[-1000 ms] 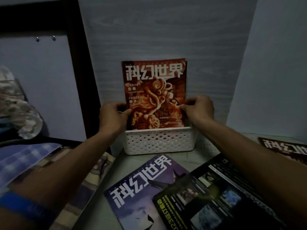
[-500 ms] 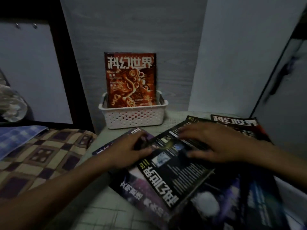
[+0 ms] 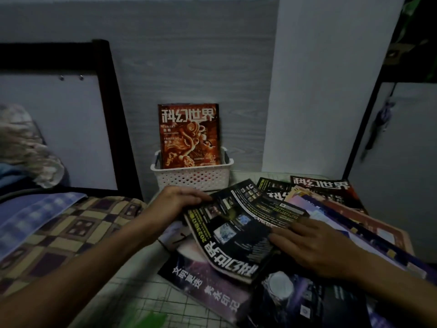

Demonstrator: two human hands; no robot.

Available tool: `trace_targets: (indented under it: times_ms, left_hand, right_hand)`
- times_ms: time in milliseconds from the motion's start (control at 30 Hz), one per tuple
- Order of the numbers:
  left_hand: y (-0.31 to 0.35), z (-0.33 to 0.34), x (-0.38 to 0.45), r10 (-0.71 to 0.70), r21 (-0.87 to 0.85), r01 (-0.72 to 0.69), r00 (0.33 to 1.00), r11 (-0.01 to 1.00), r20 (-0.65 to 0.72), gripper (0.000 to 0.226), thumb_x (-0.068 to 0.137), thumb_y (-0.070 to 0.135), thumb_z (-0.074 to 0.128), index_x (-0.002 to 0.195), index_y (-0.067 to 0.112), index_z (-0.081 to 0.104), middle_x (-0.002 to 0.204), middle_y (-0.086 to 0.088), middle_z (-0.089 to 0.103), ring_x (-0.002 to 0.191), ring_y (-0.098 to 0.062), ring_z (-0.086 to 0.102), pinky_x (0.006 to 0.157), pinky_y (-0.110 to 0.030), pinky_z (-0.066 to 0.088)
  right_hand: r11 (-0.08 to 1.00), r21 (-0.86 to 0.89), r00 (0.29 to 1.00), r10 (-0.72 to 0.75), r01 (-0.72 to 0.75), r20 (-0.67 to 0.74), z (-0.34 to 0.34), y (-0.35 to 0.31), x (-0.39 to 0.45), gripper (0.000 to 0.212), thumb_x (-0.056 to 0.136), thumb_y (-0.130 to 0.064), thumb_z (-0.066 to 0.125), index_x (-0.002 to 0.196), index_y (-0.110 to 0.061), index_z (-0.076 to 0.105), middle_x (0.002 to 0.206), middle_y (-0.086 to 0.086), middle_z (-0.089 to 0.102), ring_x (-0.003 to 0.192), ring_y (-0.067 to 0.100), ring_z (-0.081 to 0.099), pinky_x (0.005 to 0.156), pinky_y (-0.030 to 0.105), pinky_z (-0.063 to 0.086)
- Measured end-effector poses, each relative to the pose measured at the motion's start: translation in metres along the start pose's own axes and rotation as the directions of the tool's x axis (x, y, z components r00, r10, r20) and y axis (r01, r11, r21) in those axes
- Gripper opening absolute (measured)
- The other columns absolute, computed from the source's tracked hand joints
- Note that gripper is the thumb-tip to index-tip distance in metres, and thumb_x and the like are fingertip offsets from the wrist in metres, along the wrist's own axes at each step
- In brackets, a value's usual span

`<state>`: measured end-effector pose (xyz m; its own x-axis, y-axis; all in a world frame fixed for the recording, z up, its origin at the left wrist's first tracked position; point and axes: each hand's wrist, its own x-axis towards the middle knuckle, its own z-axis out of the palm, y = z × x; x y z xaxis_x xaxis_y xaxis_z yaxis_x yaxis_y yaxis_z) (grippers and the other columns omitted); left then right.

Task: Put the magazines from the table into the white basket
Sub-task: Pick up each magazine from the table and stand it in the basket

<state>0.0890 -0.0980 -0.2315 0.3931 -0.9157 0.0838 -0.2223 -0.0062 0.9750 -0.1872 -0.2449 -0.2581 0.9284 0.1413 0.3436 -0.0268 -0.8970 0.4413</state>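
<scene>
A white perforated basket [image 3: 194, 179] stands against the back wall with an orange magazine [image 3: 189, 136] upright inside it. In front of it, a black magazine [image 3: 236, 228] lies on top of a loose pile on the table. My left hand [image 3: 179, 200] grips its far left corner, and that side of the magazine is slightly raised. My right hand [image 3: 316, 247] rests flat on the magazine's right part, fingers straight. A purple magazine [image 3: 208, 287] lies under it.
Several more magazines [image 3: 319, 185] fan out at the right, reaching the table's edge. A bed with a checked cover [image 3: 71, 228] borders the table on the left, behind it a dark frame post [image 3: 113, 114]. A white panel [image 3: 319, 91] rises right of the basket.
Both hands left the orange magazine standing in the basket and came back to the pile. They now lie on the black magazine, whose left side has lifted a little.
</scene>
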Motion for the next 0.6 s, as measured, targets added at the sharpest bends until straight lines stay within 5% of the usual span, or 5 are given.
trace_targets:
  times_ms: [133, 267, 367, 467, 600]
  left_hand:
    - [0.008, -0.021, -0.006, 0.072, -0.298, -0.050, 0.995, 0.953, 0.064, 0.048, 0.091, 0.019, 0.031, 0.098, 0.005, 0.076, 0.113, -0.017, 0.072, 0.103, -0.034, 0.067, 0.082, -0.038, 0.057]
    - [0.013, -0.042, -0.006, 0.315, -0.478, -0.288, 0.949, 0.830, -0.025, 0.041, 0.085, 0.034, 0.054, 0.120, 0.016, 0.067, 0.102, -0.005, 0.068, 0.088, -0.017, 0.061, 0.072, -0.030, 0.047]
    - [0.010, -0.045, 0.002, 0.464, -0.143, -0.491, 0.866, 0.859, -0.184, 0.060, 0.072, 0.026, 0.076, 0.127, 0.044, 0.057, 0.093, 0.006, 0.064, 0.082, -0.011, 0.061, 0.066, -0.023, 0.052]
    - [-0.006, -0.043, 0.008, 0.444, 0.320, -0.347, 0.840, 0.882, -0.311, 0.039, 0.076, 0.027, 0.080, 0.098, 0.054, 0.063, 0.093, 0.008, 0.063, 0.081, -0.009, 0.061, 0.067, -0.015, 0.048]
    - [-0.033, -0.034, 0.016, 0.309, 0.238, -0.240, 0.895, 0.941, -0.322, 0.021, 0.088, 0.013, 0.069, 0.086, 0.034, 0.067, 0.084, 0.012, 0.074, 0.079, -0.007, 0.067, 0.064, -0.013, 0.049]
  right_hand:
    - [0.922, 0.204, 0.887, 0.375, -0.328, -0.270, -0.011, -0.001, 0.019, 0.026, 0.092, -0.028, 0.049, 0.105, -0.012, 0.065, 0.084, 0.009, 0.070, 0.067, 0.028, 0.063, 0.057, 0.035, 0.050]
    - [0.681, 0.599, 0.690, 0.670, -0.422, -0.275, -0.026, 0.010, 0.050, 0.022, 0.102, -0.026, 0.043, 0.094, -0.015, 0.060, 0.074, 0.006, 0.065, 0.063, 0.024, 0.060, 0.056, 0.040, 0.046]
    - [0.534, 0.777, 0.627, 0.741, -0.333, -0.241, -0.022, 0.007, 0.069, 0.022, 0.102, -0.025, 0.043, 0.086, -0.015, 0.055, 0.075, 0.003, 0.061, 0.067, 0.014, 0.056, 0.061, 0.035, 0.042]
    - [0.397, 0.847, 0.577, 0.805, -0.353, -0.137, -0.011, 0.008, 0.083, 0.018, 0.101, -0.030, 0.044, 0.092, -0.020, 0.056, 0.083, -0.002, 0.064, 0.077, 0.011, 0.061, 0.066, 0.035, 0.047]
    - [0.405, 0.833, 0.678, 0.733, -0.376, -0.050, -0.007, 0.022, 0.098, 0.012, 0.095, -0.016, 0.060, 0.100, -0.026, 0.059, 0.089, -0.009, 0.072, 0.082, 0.006, 0.068, 0.072, 0.035, 0.056]
